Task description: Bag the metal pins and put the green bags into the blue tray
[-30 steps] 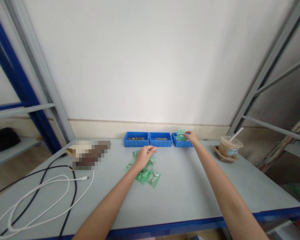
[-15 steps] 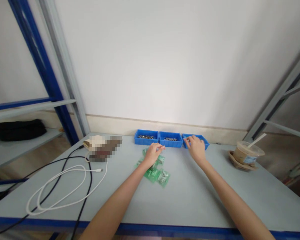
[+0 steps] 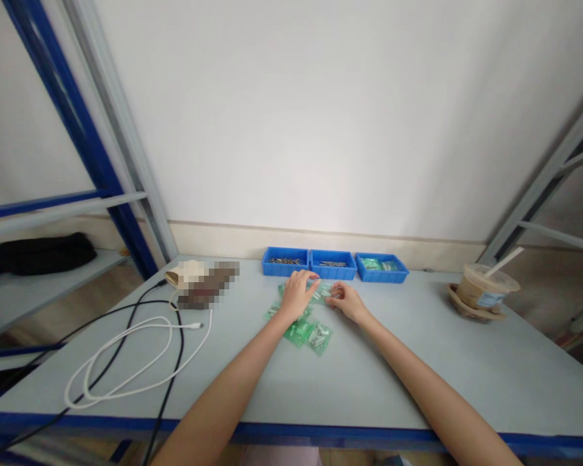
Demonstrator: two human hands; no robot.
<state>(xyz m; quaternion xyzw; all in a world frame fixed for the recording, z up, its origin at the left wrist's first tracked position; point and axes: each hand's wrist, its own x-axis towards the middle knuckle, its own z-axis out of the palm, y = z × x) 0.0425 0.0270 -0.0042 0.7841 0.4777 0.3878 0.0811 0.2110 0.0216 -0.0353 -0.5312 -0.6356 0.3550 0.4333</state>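
Observation:
Several small green bags (image 3: 319, 338) with metal pieces inside lie loosely together at the middle of the table. Over them is my left hand (image 3: 297, 294), its thumb and fingers apart. My right hand (image 3: 348, 302) is at the right side of the group, thumb and fingertips closed on the edge of a green bag (image 3: 323, 292). Behind my hands stand three blue bins in a row. The left bin (image 3: 285, 269) and the middle bin (image 3: 333, 272) hold small metal parts. Green bags lie in the right bin (image 3: 383, 276).
A cup with a straw (image 3: 483, 286) stands in a brown holder at the right. White cable (image 3: 126, 388) and black cable (image 3: 181, 349) loop over the table's left side, near a partly pixelated object (image 3: 208, 285). A wall rises behind the bins.
My right hand has moved from the right bin down and left to the green bags. The green bags in that bin are now uncovered. My left hand has stayed over the group, its fingers spread wider.

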